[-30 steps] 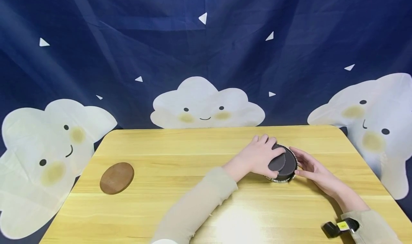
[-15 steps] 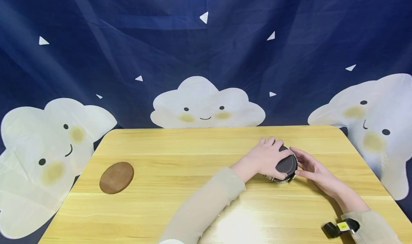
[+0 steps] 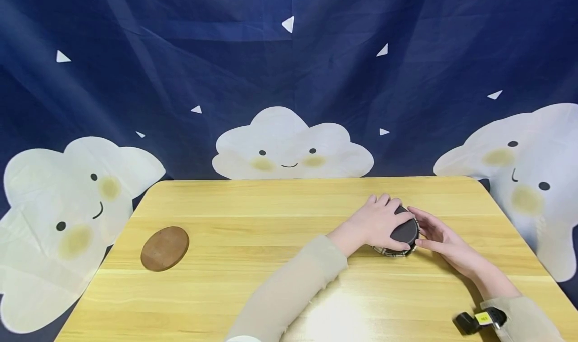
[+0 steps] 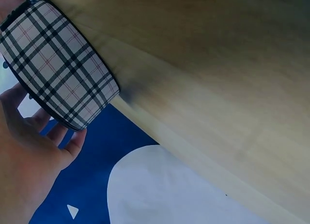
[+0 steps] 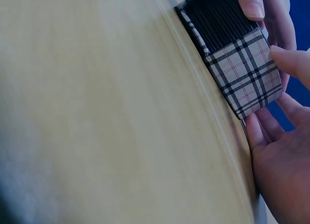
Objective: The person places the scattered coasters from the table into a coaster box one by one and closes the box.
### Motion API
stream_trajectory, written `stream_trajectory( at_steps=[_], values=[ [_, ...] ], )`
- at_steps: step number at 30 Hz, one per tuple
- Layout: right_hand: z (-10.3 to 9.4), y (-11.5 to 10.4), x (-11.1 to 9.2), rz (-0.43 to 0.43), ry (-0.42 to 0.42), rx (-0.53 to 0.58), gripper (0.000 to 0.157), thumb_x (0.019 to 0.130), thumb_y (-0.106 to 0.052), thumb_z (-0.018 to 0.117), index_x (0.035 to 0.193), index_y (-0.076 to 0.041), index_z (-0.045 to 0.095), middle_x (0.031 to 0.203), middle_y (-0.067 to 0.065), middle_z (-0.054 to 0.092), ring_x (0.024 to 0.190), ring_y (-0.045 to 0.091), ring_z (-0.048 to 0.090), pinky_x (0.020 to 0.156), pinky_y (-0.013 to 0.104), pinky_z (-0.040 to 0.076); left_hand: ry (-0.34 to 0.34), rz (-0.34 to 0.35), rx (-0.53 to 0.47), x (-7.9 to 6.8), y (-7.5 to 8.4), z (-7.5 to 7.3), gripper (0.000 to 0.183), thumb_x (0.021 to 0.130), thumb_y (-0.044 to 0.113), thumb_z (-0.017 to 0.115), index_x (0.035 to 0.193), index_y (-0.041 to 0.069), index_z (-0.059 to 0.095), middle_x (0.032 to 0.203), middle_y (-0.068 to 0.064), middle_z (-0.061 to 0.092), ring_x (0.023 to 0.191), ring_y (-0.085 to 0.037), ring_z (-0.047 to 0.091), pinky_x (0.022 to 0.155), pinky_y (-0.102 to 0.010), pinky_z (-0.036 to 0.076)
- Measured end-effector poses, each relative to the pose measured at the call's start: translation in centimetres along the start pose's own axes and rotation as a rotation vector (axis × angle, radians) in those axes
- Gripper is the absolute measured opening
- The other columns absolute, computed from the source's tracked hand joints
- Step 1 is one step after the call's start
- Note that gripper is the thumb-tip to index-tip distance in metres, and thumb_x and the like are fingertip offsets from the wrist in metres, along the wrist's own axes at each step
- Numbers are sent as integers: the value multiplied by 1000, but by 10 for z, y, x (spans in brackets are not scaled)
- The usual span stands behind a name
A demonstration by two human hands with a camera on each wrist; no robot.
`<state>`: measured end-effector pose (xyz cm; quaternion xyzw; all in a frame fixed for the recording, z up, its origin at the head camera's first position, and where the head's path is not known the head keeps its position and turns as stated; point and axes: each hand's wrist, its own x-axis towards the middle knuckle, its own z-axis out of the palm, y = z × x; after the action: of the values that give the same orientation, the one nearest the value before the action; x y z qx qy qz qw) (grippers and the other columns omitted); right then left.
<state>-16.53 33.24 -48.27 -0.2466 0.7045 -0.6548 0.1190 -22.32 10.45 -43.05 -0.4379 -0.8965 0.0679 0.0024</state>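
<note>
A round coaster holder with a plaid side [image 4: 60,64] stands at the right of the table. On its top lies a dark round coaster [image 3: 404,234], partly covered by my left hand [image 3: 377,221]. The left fingers reach over the coaster's far edge, and the thumb is at its near edge. My right hand [image 3: 444,244] grips the right side of the holder between thumb and fingers. In the right wrist view, the holder's side opening [image 5: 220,23] shows black parallel ribs inside. At the far left, a brown round coaster [image 3: 164,248] lies flat and apart from both hands.
The light wooden table [image 3: 253,221] has rounded far corners. Behind it hangs a dark blue curtain [image 3: 217,71] printed with smiling clouds. A small black device [image 3: 478,320] with a yellow label sits at the right wrist.
My left hand has moved slightly right with the dark coaster, which now covers more of the holder's top. The right hand and the brown coaster have stayed put.
</note>
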Motion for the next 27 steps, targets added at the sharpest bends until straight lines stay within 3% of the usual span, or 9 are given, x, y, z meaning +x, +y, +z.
stream_trajectory(
  at_steps=[27],
  values=[
    [1, -1, 1, 3, 1, -5, 77, 100, 16, 49, 169, -9, 23, 153, -20, 50, 132, -6, 56, 104, 12, 45, -19, 7, 78, -5, 3, -2, 82, 94, 89, 35, 164, 47, 31, 164, 9, 40, 149, -17, 36, 123, -39, 32]
  ],
)
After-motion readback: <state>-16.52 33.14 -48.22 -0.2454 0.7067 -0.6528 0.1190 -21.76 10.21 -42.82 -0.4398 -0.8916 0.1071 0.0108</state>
